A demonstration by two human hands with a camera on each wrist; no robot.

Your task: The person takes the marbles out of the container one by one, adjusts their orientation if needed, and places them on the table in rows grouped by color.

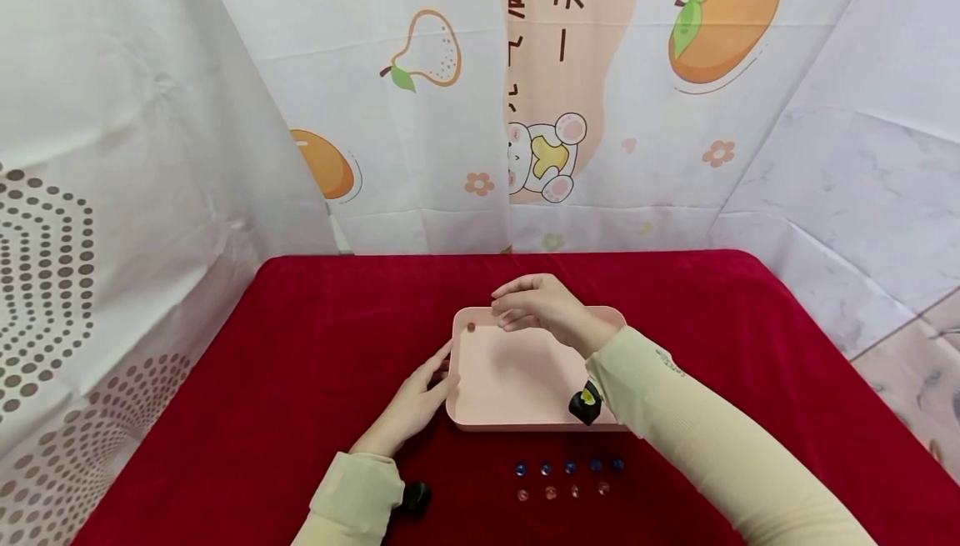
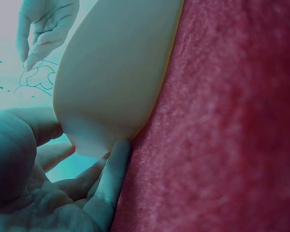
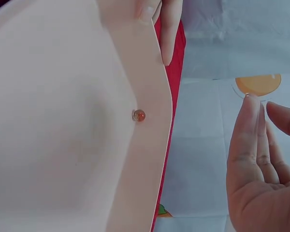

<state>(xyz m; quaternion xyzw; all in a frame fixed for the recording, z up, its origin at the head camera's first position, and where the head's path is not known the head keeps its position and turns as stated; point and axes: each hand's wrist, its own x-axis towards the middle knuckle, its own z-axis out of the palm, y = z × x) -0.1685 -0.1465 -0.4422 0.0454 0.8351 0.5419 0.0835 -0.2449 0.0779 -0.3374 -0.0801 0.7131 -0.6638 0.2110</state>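
Observation:
A shallow pink tray (image 1: 517,379) lies on the red cloth. My left hand (image 1: 411,406) holds its left wall, thumb over the rim and fingers along the outside; the left wrist view shows these fingers (image 2: 117,169) against the wall. Above the tray's far part hovers my right hand (image 1: 543,308), its fingers loosely bent and nothing visible between fingertips and thumb in the right wrist view. One reddish glass marble (image 3: 139,115) rests inside the tray, in its far left corner.
In front of the tray lie two rows of small glass marbles: several blue ones (image 1: 570,468) and, nearer, several reddish ones (image 1: 551,493). Red cloth (image 1: 337,321) covers the table. A white printed curtain (image 1: 435,146) hangs behind its far edge.

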